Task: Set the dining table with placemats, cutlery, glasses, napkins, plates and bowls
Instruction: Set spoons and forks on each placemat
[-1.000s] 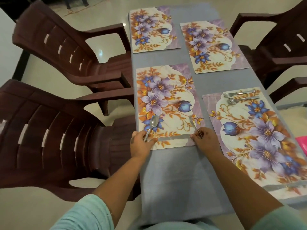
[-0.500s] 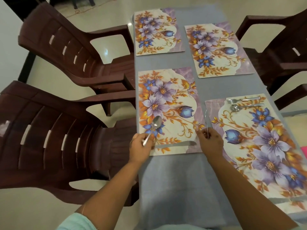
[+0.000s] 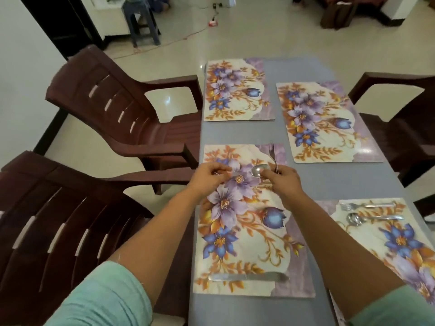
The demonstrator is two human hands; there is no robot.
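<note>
A: So, which step is this?

B: Cutlery, I'd say. All four placemats are down on the grey surface [image 3: 313, 184]. The near-left placemat [image 3: 247, 231] is the one being worked on, and both hands hover over its far end.

A: What are the hands holding?

B: The left hand [image 3: 208, 177] pinches the handle of a spoon [image 3: 259, 171], whose bowl points toward the right hand [image 3: 286, 180]. The right hand's grip is curled around the handle of a fork [image 3: 274, 157], tines pointing away from the person. Its thumb and forefinger also seem to touch the spoon's bowl.

A: So both grips are clamped on something?

B: Yes, the left on the spoon, the right on the fork. Neither piece looks set down yet, though I can't tell for sure whether the spoon touches the mat.

A: Anything already laid there?

B: A knife [image 3: 247, 276] lies across the near end of that same mat. The near-right placemat [image 3: 388, 243] already carries a fork and spoon side by side at its far end.

A: And the next move?

B: Probably laying this pair flat across the far end, parallel and just beside each other, to match the mat on the right. The two far mats are still bare. No glasses, napkins, plates or bowls are in view, so much of the task remains.
</note>
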